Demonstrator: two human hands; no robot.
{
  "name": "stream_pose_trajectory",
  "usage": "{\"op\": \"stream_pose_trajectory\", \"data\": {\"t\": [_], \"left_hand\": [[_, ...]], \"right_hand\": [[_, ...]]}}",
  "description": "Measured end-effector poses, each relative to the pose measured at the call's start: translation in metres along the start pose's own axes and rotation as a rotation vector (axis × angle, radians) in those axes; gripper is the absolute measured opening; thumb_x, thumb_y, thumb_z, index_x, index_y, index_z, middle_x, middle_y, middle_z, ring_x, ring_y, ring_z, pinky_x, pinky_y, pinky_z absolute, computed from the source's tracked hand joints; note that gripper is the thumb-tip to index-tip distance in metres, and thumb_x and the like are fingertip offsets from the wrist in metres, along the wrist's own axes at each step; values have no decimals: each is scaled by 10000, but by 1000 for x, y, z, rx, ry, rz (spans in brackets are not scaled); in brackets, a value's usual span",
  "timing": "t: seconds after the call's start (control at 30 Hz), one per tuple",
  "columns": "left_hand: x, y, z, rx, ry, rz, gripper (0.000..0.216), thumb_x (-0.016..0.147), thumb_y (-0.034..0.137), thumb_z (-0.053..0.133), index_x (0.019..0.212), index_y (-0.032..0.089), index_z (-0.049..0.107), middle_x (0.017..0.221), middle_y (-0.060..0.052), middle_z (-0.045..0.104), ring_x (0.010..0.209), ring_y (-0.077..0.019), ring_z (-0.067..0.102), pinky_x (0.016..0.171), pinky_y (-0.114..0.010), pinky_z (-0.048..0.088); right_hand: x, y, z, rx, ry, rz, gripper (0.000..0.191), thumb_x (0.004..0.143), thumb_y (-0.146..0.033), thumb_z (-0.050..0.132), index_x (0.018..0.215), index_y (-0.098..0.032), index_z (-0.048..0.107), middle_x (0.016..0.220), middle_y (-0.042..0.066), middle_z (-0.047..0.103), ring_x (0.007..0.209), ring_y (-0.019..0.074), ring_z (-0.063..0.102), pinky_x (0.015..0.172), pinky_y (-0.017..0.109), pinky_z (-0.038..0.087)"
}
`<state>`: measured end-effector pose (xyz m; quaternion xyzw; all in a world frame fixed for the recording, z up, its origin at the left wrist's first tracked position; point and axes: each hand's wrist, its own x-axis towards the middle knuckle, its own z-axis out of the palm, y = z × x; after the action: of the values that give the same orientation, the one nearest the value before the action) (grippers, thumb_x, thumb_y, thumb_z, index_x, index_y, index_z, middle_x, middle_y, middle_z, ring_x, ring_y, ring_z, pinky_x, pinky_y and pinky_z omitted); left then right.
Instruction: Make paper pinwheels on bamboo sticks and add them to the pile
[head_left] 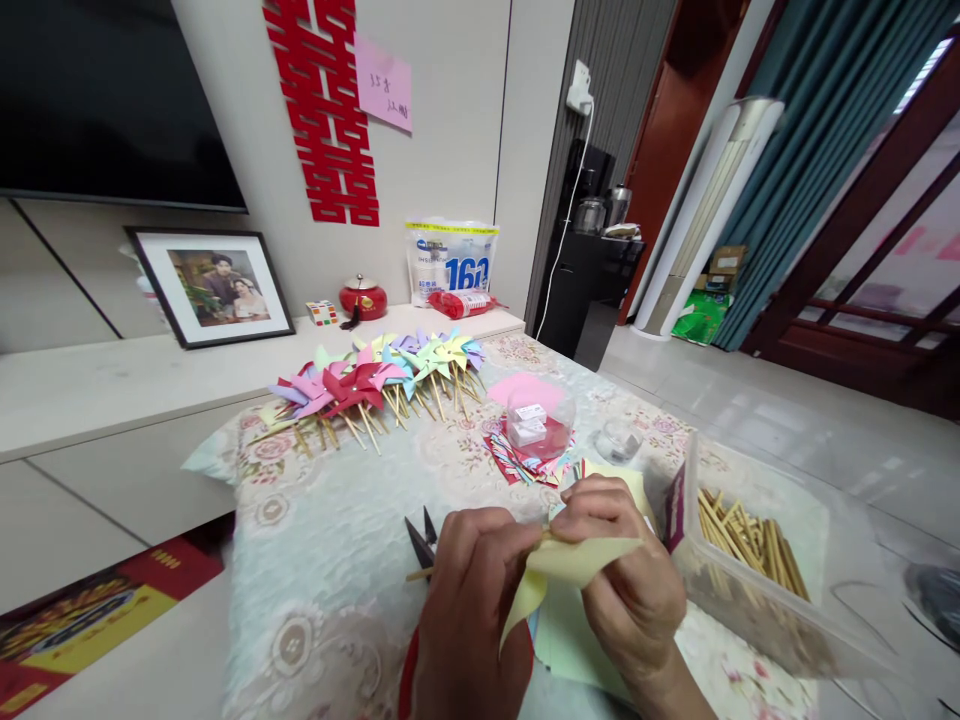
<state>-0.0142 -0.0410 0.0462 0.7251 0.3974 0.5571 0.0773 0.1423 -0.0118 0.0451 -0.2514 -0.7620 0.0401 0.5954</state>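
Note:
My left hand [476, 600] is closed around a thin wooden stick [418, 575], whose end pokes out to the left. Between both hands a pale yellow paper pinwheel [581, 562] has curled blades. My right hand [630, 575] pinches that paper near its middle, where the fingertips of both hands meet. The fingers hide the pinwheel's centre. Beside my left hand lies a tool with dark pointed blades [421, 542]; a red edge, perhaps its handle, shows lower down. Pale green paper sheets [581, 640] lie under my hands.
Finished pinwheels [360, 385] lie at the table's back left. A clear round container [541, 420] with small white boxes stands on coloured paper pieces [506, 460], near a small clear dish [619, 440]. A plastic bin [765, 600] of wooden sticks [750, 545] is at right.

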Motion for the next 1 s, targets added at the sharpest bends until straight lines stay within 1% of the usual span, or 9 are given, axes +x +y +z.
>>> {"op": "stream_pose_trajectory", "data": {"t": [0.2,0.3,0.53,0.63,0.73,0.83,1.0], "left_hand": [[-6,-3,1,-9,-42,21,308,865,85,450,1103,244,566,966,-25,561,895,-154,588,756,-246,490],[-6,-3,-1,-11,-54,35,295,871,100,457,1108,242,562,962,-29,556,884,-159,587,747,-249,496],[-4,-2,-3,-1,-45,82,293,874,111,476,1122,241,561,955,-39,568,852,-169,587,725,-255,503],[-5,-1,1,-15,-41,73,287,873,128,480,1119,246,568,952,-42,578,850,-178,589,725,-263,503],[-7,0,4,-17,-11,40,267,885,147,461,1105,249,574,945,-44,588,848,-184,592,725,-271,503],[-8,2,6,-1,13,29,278,879,121,451,1091,247,581,939,-48,600,848,-188,594,730,-276,500],[-7,1,1,-5,-13,80,292,862,90,473,1085,236,591,914,-48,606,826,-188,584,711,-276,493]], "right_hand": [[-2,0,0,-48,23,-15,321,819,42,606,1060,-168,635,934,47,588,939,222,544,824,422,450],[-2,-2,-1,-65,12,-24,322,826,41,582,1070,-164,625,937,48,589,950,223,541,830,418,448],[-2,-5,-1,-88,24,-25,322,802,46,543,1028,-176,603,910,44,584,939,225,544,832,418,450],[-2,-6,-1,-95,29,-9,344,783,52,533,1024,-186,595,899,42,583,922,225,545,833,429,453],[-1,-7,-1,-108,34,-18,350,782,56,520,1027,-184,589,887,42,579,911,222,541,821,429,457],[0,-9,0,-119,46,-19,336,787,60,504,1008,-181,583,875,40,570,912,219,536,810,424,457],[1,-10,-1,-107,17,-26,329,775,55,491,996,-172,580,880,42,565,932,218,535,824,432,452]]}}
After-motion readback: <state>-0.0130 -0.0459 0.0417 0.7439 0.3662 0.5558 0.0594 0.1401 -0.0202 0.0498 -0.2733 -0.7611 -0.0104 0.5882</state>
